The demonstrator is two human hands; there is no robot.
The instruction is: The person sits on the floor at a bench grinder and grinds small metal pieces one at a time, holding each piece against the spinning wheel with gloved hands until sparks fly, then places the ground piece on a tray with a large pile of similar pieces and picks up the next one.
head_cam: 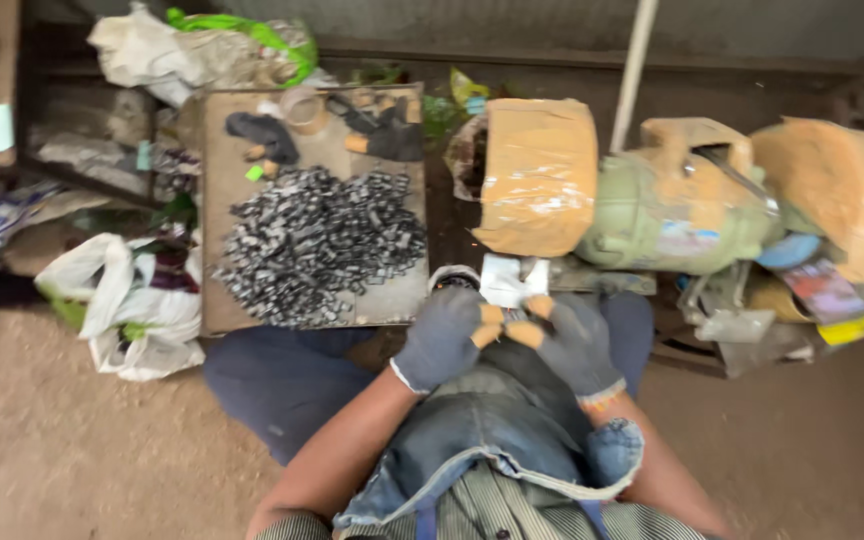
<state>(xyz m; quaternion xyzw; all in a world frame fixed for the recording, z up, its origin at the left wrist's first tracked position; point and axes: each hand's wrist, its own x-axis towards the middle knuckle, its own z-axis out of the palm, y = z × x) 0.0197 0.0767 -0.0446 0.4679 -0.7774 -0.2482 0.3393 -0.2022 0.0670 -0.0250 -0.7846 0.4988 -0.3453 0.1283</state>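
The left hand (pixel 444 335) and the right hand (pixel 574 342) are seen close together over the lap, both in grey gloves with the fingertips cut away. The bare fingers (pixel 493 326) of the left hand are pinched narrow and nearly meet those of the right; something tiny may be held between them, but the blur hides it and it cannot be told for certain.

Just beyond the hands a small white packet (pixel 512 278) lies at the near edge of the clutter. To the far left, a heap of small dark metal pieces (pixel 317 245) is spread on a flat board (pixel 392 300), with a spare pair of gloves (pixel 382 125) at its far end. White plastic bags (pixel 137 305) sit left of the board; a taped cardboard parcel (pixel 537 175) sits to the right of it.

The risks are judged as these: a small piece pinched by bare fingertips could slip and be lost in the denim folds or on the dirt floor (pixel 62 440). Exposed fingertips could be nicked by a sharp metal edge. The heap, piled near the board's near edge, could be spilled if a knee is shifted.
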